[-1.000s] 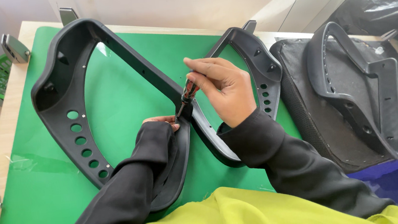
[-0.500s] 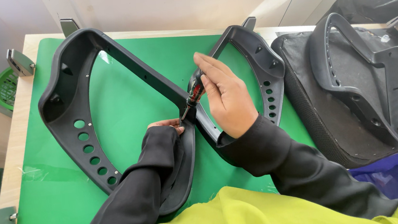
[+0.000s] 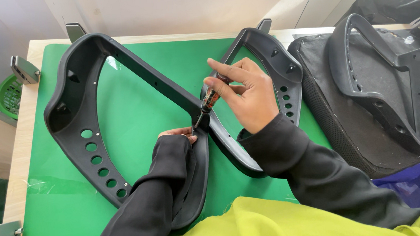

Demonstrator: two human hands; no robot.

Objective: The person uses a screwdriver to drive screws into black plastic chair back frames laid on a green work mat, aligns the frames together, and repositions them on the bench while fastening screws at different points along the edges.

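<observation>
I've got the right hand (image 3: 251, 96) closed round the screwdriver (image 3: 207, 102), tip down on the black frame (image 3: 129, 64) w/ the left hand (image 3: 176, 136) just below the tip, fingers curled on the frame edge. Frame lies flat on the green mat (image 3: 134, 114) on the bench (image 3: 23, 129). I'd keep the shaft square to the hole, press steady, left hand pinning the frame. Green basket (image 3: 8, 92) far left of the grip; contents can't tell.

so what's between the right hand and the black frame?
A screwdriver: the right hand grips its handle, and the tip meets the black frame just above the left hand. Head view.
</observation>
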